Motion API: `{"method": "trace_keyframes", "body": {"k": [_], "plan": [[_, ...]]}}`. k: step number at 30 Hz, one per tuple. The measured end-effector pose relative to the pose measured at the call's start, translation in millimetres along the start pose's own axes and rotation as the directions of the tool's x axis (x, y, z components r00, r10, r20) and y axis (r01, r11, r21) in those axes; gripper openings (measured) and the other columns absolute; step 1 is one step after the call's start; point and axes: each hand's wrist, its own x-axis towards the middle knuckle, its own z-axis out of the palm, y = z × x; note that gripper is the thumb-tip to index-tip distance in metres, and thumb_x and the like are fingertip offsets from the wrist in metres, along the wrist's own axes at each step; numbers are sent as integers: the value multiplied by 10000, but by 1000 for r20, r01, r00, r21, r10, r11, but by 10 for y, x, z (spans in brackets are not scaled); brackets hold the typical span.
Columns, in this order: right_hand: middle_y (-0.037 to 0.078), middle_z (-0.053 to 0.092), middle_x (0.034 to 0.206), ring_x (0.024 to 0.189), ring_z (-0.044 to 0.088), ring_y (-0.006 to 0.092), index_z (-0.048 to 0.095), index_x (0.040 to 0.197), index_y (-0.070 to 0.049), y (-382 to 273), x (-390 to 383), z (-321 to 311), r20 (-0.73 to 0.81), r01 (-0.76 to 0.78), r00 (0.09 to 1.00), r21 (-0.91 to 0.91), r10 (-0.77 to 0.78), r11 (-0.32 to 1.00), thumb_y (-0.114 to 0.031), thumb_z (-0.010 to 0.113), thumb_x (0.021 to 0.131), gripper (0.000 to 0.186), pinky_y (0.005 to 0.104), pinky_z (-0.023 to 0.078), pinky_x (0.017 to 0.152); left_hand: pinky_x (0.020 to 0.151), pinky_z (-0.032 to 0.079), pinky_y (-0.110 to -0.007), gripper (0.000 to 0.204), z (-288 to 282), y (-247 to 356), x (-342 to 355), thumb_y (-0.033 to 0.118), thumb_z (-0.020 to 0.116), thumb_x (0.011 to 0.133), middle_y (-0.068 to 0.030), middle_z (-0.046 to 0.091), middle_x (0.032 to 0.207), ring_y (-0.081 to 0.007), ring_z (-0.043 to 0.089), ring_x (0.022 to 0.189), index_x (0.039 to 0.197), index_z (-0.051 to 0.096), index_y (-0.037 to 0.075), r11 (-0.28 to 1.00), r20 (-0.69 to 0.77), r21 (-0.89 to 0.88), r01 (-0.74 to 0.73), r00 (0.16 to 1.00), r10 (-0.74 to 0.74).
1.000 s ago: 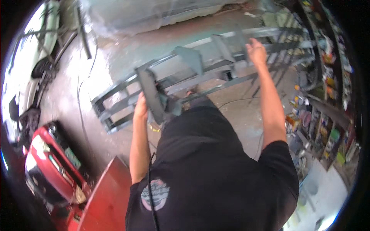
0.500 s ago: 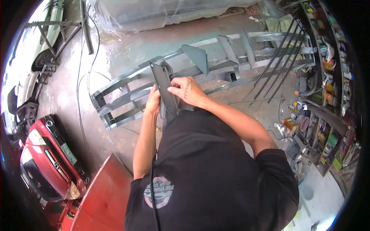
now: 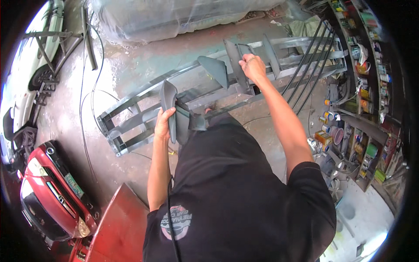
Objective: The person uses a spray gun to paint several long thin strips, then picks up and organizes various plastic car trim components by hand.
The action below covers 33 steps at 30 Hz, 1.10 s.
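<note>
My left hand (image 3: 163, 120) grips a stack of grey, shaped trim pieces (image 3: 181, 122) held upright near my stomach, thumb across their face. My right hand (image 3: 252, 66) reaches forward, its curled fingers at the edge of another grey panel (image 3: 232, 54) lying across a long metal frame stand (image 3: 130, 142), apparently gripping it. On the same stand, a grey triangular piece (image 3: 212, 69) lies between my hands and another narrow grey strip (image 3: 269, 51) lies to the right. Several thin dark rods (image 3: 302, 61) slant over its right end.
A plastic-covered bulk (image 3: 179, 17) stands beyond. Left are a white vehicle (image 3: 24, 87), metal supports (image 3: 61, 52), cables, a red bumper (image 3: 52, 187) and a red panel (image 3: 115, 222). Cluttered shelves (image 3: 364, 105) and cans (image 3: 325, 135) line the right, above a white panel (image 3: 362, 214).
My right hand has left the pieces in my left hand and moved forward-right to the panel on the stand. My left hand still holds its pieces, now turned slightly.
</note>
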Motion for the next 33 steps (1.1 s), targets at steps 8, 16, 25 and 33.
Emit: {"method": "trace_keyframes", "body": {"k": [8, 16, 25, 33], "plan": [[212, 703, 903, 889, 678, 424, 687, 895, -50, 52, 45, 473, -11, 54, 998, -100, -55, 993, -265, 676, 882, 215, 514, 541, 758, 808, 555, -315, 450, -30, 55, -102, 159, 715, 848, -63, 637, 1042, -171, 655, 922, 1258, 576, 39, 999, -14, 39, 0, 1000, 1], [253, 652, 977, 835, 677, 438, 509, 1132, -49, -499, -602, 516, 163, 191, 972, -124, -170, 974, -360, 690, 891, 433, 534, 537, 717, 848, 558, -344, 464, 118, 186, -163, 151, 707, 838, -96, 641, 1077, -206, 666, 943, 1264, 573, 24, 996, -15, -73, -53, 999, 52], [251, 617, 1070, 876, 654, 462, 506, 1184, -79, -427, -771, 837, -19, 187, 982, 130, -186, 974, -244, 703, 882, 396, 530, 528, 735, 902, 565, -401, 467, 1, 223, -174, 140, 690, 854, -160, 648, 1090, -310, 681, 1013, 1276, 534, 14, 995, 47, -92, -46, 998, 50], [209, 624, 1086, 888, 646, 454, 520, 1190, -93, -765, -1010, 975, -33, 179, 984, 196, -176, 964, -227, 719, 875, 397, 527, 514, 739, 899, 570, -416, 471, -78, 267, -226, 150, 694, 848, -172, 652, 1070, -323, 688, 1000, 1271, 533, 22, 996, 5, -73, -41, 999, 42]]}}
